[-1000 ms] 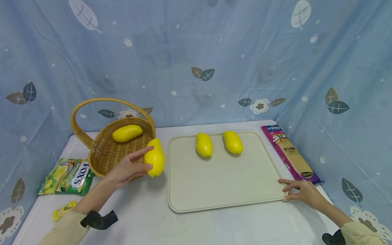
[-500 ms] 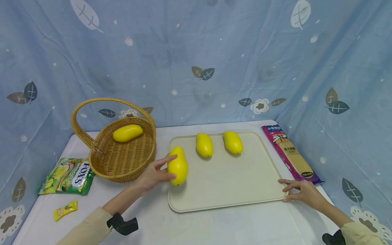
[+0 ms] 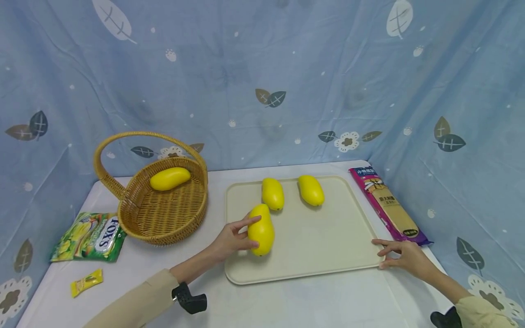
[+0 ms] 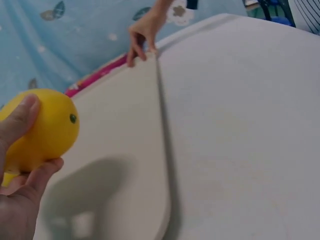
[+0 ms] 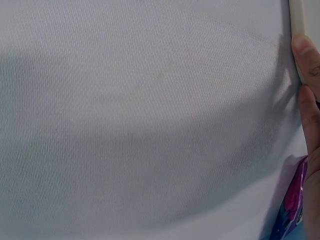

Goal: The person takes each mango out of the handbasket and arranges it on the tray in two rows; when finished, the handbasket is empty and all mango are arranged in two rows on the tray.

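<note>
A yellow mango (image 3: 261,230) with a small dark stem spot is held between the thumb and fingers of my left hand (image 3: 233,239), over the left part of the beige tray (image 3: 320,241). In the left wrist view the mango (image 4: 50,122) hangs above the tray, its shadow falling below. Two more mangoes, one left (image 3: 273,194) and one right (image 3: 311,190), lie near the tray's back edge. My right hand (image 3: 406,259) grips the tray's front right corner, thumb and fingers at the rim. Another mango (image 3: 170,178) lies inside the wicker basket (image 3: 164,234).
A green FOX'S candy bag (image 3: 90,237) lies left of the basket, with a small yellow wrapped candy (image 3: 87,282) in front of it. A purple noodle packet (image 3: 389,207) lies along the tray's right side. Blue patterned cloth (image 3: 229,82) stands behind the table.
My left hand has carried the mango rightward from beside the basket to over the tray. My right hand has stayed at the tray corner.
</note>
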### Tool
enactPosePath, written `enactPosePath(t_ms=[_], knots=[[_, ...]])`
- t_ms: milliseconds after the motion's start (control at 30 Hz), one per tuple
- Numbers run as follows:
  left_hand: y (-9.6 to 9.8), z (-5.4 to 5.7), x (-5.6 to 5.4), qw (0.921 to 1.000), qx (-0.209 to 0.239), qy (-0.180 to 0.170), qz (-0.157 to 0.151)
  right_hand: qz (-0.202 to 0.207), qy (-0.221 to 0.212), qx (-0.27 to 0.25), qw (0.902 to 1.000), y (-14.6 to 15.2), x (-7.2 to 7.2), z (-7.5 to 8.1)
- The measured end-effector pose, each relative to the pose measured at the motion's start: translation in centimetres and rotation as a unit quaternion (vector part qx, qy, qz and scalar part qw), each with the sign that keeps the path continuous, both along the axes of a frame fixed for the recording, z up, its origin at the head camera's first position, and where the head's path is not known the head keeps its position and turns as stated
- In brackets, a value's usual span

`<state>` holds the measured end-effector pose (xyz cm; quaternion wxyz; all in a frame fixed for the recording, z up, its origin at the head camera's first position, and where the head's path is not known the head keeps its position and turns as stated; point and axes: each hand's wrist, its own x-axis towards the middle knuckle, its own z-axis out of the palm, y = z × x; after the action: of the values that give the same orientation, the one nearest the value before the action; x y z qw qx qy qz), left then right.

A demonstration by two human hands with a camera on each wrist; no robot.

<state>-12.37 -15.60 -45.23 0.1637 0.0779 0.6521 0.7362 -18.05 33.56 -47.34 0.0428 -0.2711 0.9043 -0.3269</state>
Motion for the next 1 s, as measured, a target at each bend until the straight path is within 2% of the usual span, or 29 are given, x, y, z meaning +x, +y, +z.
enactPosePath(t_ms=[267,500,767,1000], knots=[[2.9,-1.7,-0.3,0.9996,0.020,0.008,-0.018,0.000,0.003,-0.001,1.0000,0.0,0.1,-0.1],[5.8,-2.6,-0.7,0.9998,0.016,0.013,-0.008,0.004,0.005,-0.013,0.9999,0.0,0.0,-0.2],[8.9,-3.0,-1.5,0.9991,0.036,0.021,-0.007,0.004,0.010,-0.015,0.9998,0.1,0.2,-0.1],[11.4,-2.9,-2.5,0.9994,0.016,0.030,0.004,-0.001,0.000,-0.009,1.0000,0.0,0.1,0.0]])
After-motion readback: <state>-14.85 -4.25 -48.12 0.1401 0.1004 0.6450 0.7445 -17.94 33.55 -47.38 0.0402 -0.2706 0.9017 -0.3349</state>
